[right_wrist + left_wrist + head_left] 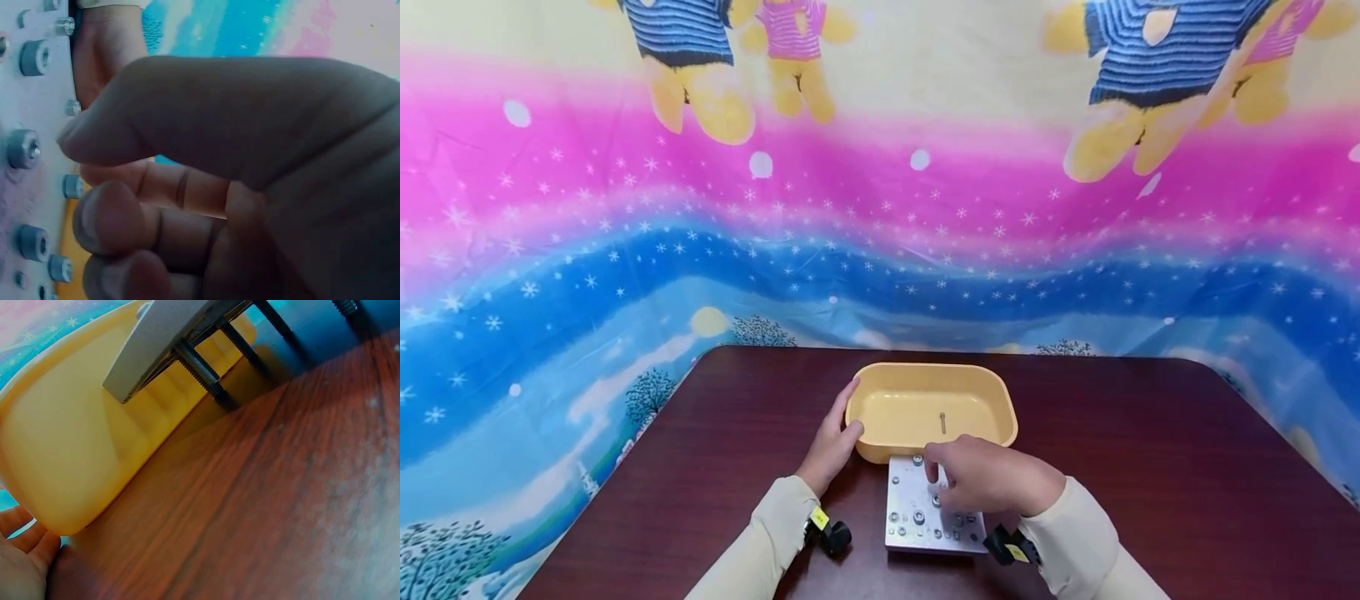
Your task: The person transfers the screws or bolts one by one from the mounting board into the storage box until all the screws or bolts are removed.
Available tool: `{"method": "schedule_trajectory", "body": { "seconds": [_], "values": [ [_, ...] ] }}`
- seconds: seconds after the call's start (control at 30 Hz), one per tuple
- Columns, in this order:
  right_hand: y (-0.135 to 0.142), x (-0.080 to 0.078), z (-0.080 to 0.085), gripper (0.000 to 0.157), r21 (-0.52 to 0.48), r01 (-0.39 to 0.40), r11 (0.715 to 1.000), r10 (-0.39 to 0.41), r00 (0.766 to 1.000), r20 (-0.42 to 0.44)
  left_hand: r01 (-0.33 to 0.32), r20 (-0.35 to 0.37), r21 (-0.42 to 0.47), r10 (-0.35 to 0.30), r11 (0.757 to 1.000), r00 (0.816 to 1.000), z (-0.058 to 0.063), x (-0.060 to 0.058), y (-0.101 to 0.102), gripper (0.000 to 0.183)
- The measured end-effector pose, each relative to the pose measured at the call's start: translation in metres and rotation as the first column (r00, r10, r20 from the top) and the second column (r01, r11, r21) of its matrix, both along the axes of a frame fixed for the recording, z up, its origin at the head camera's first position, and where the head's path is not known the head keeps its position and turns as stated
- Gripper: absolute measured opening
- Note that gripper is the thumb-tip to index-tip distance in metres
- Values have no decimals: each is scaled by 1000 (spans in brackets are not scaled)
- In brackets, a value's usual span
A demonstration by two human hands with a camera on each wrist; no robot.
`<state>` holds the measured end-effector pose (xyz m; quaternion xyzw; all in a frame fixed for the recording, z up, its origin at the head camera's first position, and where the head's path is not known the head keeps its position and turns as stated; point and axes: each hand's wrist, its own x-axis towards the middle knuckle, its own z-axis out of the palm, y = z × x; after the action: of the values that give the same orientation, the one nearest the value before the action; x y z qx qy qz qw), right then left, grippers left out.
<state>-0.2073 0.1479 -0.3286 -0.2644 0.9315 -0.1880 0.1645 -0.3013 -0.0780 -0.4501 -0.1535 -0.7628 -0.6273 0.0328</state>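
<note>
My left hand (835, 437) holds the left end of a yellow plastic tub (880, 452), its thumb at the near corner and fingers along the outer wall. One bolt (943, 423) lies inside the tub. Directly in front of it is a metal plate (901, 500), with several socket-head screws (25, 149) set in its top. In the left wrist view, threaded shanks (199, 365) stick out beneath the plate. Over the plate's right half hovers my right hand (992, 475), fingers loosely bent. Nothing shows between its thumb and fingers. It hides some screws in the head view.
The dark red wooden table (760, 400) extends on both sides of the tub. Behind it hangs a printed cloth (880, 208) with bears and snowflakes. Black wrist cameras (835, 537) sit low over the table, the right one beside the plate.
</note>
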Motion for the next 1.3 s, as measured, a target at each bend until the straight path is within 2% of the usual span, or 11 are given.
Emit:
{"method": "schedule_trajectory", "body": {
  "seconds": [0.17, 0.27, 0.43, 0.67, 0.93, 1.17, 1.3],
  "values": [
    [-2, -1, -6, 17, 20, 5, 1000, -6, 999, 42, -8, 25, -17, 8, 1000, 1000, -1, 0, 0, 74],
    [-3, -2, -8, 19, 20, 0, 1000, -1, 999, 37, -10, 39, -18, 11, 1000, 999, 0, -1, 0, 73],
    [-4, -3, -12, 19, 18, -11, 1000, 10, 1000, 17, -5, 29, -18, 6, 1000, 1000, 1, -1, 1, 72],
    [-5, -4, -15, 19, 43, 31, 999, -34, 997, 69, -8, 32, -18, 9, 1000, 999, 0, 0, 1, 73],
    [-7, -5, -19, 20, 54, 43, 998, -48, 995, 89, -6, 31, -17, 7, 1000, 1000, -2, 1, 1, 73],
    [-6, -5, -18, 20, 69, 29, 997, -32, 998, 49, -5, 5, -6, 5, 1000, 1000, -1, 0, 0, 73],
    [-7, -5, -18, 20, 83, 38, 996, -43, 997, 58, -4, 13, -2, 4, 1000, 1000, -2, 0, 0, 73]
  ]
}}
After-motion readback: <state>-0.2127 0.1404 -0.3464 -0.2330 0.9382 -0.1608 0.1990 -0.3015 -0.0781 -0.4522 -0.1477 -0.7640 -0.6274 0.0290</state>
